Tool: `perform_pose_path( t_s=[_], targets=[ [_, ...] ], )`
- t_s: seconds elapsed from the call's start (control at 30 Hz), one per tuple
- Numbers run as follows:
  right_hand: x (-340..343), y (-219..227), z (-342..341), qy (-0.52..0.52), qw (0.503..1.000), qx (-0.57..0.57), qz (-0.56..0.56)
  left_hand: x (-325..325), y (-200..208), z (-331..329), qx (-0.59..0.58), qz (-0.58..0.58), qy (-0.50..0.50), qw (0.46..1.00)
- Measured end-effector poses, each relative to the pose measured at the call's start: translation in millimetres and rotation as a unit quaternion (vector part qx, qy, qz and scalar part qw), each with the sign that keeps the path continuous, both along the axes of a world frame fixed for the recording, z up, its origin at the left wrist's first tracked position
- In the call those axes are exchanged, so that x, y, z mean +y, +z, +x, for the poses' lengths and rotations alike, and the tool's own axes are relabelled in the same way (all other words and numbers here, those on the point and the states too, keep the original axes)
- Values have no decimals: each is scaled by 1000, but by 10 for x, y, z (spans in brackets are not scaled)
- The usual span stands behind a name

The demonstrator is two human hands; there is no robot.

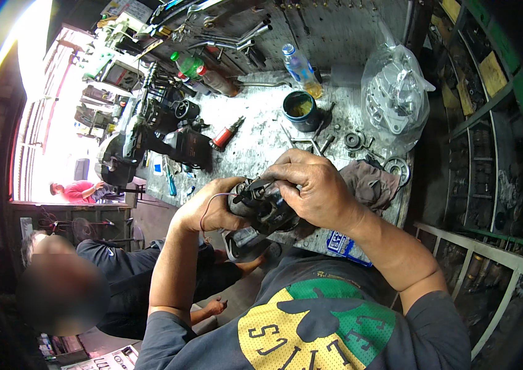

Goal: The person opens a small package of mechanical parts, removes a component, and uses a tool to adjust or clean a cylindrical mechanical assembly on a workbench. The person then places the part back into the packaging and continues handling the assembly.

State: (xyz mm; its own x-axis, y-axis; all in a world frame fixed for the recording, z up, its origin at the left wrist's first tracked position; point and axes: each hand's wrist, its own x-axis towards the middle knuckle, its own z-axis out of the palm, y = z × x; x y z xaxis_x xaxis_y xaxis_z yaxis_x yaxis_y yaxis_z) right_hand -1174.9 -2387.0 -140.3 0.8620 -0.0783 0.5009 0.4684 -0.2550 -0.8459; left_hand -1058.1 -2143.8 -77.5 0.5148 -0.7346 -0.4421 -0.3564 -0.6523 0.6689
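Observation:
Close to my body, at the bench's near edge, I hold a dark metal motor part (269, 208) with a thin reddish wire looping from its left side. My left hand (215, 206) is wrapped round its left end. Over its top, my right hand (314, 185) has thumb and fingers pinched on a small black piece (260, 184); whether that piece is loose or attached, I cannot tell. My palms hide much of the part's sides. A crumpled grey-brown rag (369, 185) lies just beyond my right wrist, and a blue box (346, 246) sits below my right forearm.
Beyond my hands, the workbench (246, 145) holds a dark tub (301, 112), a bottle of yellow liquid (301, 71), a red-bodied tool (227, 134) and a ring-shaped part (397, 170). Bagged metal housings (397, 92) stand at right. A seated person (132, 271) is close on my left.

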Motion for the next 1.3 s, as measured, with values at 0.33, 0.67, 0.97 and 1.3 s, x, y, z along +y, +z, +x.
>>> perform_pose_path(
  t_s=[0.33,0.67,0.97,1.3],
  targets=[
    [-56,218,50,16,994,-34,-100,11,4,18,-7,-13,-22,1000],
    [-171,487,102,4,978,-66,-197,73,-72,79,1,-18,-14,1000],
    [-33,376,-38,-32,995,29,-91,79,-93,71,-12,-40,-20,999],
    [123,350,-203,-76,992,77,-64,61,-48,79,-9,-13,-19,1000]
  ],
)
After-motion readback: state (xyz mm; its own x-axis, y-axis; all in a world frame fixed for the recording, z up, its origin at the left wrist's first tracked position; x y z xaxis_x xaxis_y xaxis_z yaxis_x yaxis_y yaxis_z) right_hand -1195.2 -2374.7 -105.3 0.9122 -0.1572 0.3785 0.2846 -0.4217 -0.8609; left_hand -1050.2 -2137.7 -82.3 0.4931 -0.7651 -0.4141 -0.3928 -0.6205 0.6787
